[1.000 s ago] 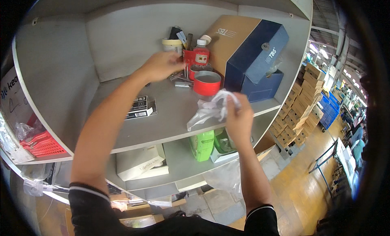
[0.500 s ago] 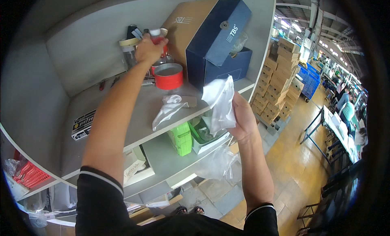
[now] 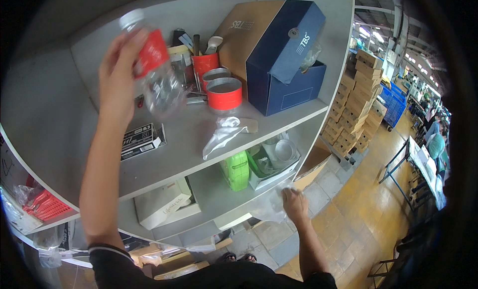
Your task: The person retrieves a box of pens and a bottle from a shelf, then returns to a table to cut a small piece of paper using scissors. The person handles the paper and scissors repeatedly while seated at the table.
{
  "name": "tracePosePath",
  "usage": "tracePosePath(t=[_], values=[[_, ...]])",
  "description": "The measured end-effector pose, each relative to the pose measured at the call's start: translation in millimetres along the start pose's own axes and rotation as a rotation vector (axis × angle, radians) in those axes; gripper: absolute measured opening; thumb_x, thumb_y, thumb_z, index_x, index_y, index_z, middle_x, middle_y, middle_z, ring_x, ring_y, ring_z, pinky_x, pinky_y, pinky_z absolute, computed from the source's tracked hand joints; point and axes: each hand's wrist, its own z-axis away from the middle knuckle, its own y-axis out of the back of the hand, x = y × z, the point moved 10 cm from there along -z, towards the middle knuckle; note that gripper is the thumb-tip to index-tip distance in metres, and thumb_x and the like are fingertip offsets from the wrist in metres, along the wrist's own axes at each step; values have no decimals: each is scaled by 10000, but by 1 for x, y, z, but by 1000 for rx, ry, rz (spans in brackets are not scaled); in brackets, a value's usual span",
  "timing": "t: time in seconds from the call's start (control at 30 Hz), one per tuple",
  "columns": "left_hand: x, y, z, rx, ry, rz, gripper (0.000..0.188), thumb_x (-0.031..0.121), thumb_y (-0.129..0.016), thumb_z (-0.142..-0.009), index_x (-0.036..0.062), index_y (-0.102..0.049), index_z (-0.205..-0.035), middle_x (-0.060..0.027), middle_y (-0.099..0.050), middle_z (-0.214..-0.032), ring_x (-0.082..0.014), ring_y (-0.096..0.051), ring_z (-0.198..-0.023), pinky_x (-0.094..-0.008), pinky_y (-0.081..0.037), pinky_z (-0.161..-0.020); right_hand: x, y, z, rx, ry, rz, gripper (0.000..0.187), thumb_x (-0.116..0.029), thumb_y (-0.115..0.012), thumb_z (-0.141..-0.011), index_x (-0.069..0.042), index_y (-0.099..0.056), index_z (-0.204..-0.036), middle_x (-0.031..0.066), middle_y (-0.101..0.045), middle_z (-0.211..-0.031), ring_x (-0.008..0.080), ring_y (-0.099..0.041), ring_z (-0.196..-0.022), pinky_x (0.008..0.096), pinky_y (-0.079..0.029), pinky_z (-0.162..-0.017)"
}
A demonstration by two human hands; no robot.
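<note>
Left hand: grip clamped around the upper part of a clear bottle, at its red label, and raised over the shelf. The bottle lies to the right side of this grip, long axis tilted, white cap up and leftward, base down and rightward; the left hand is clearly the nearer. Next, apart from both hands, a red-sided tin and, before it, a crumpled white sheet. Far right, lower: a plastic bag beside the right hand; whether its fingers pinch the film, I cannot tell.
</note>
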Motion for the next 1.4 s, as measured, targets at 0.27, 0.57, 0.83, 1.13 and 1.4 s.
tracePosePath(t=[0.27,0.57,0.83,1.13,1.4], values=[[-3,17,161,-95,143,160,748,430,-725,-852,-21,-465,-1390,-158,-610,-1264,-242,-632,-1113,-383,-540,-929,50,-96,85,-72,-440,-855,298,-262,-540,-993,2,-671,-1039,196,-700,-864,303,-697,-804,395,-522,-735],[-107,-86,335,-663,445,353,771,106,-884,-679,32,-494,-1341,-102,-576,-1258,-199,-570,-1150,-377,-451,-992,82,-25,164,142,-673,-581,254,-230,-590,-981,4,-690,-972,113,-694,-772,160,-643,-684,332,-506,-624],[-108,-187,405,-922,525,621,883,314,-890,-719,15,-414,-1400,-140,-565,-1262,-246,-583,-1140,-423,-496,-981,105,40,305,435,-967,-442,327,-331,-609,-977,-14,-688,-993,160,-691,-833,211,-645,-768,367,-507,-703],[-56,-245,518,-1284,532,719,892,310,-875,-733,1,-392,-1416,-111,-527,-1261,-239,-539,-1182,-396,-446,-1026,82,48,526,1341,-1119,-1354,376,-346,-448,-1060,-20,-630,-1103,86,-696,-954,160,-662,-865,308,-520,-798],[51,-324,621,-1454,444,743,844,285,-864,-756,-21,-403,-1394,-117,-529,-1266,-227,-536,-1173,-389,-449,-1018,105,114,642,1773,-856,-1655,438,-336,-394,-1070,10,-526,-1304,165,-673,-1193,239,-660,-1087,388,-525,-956]])
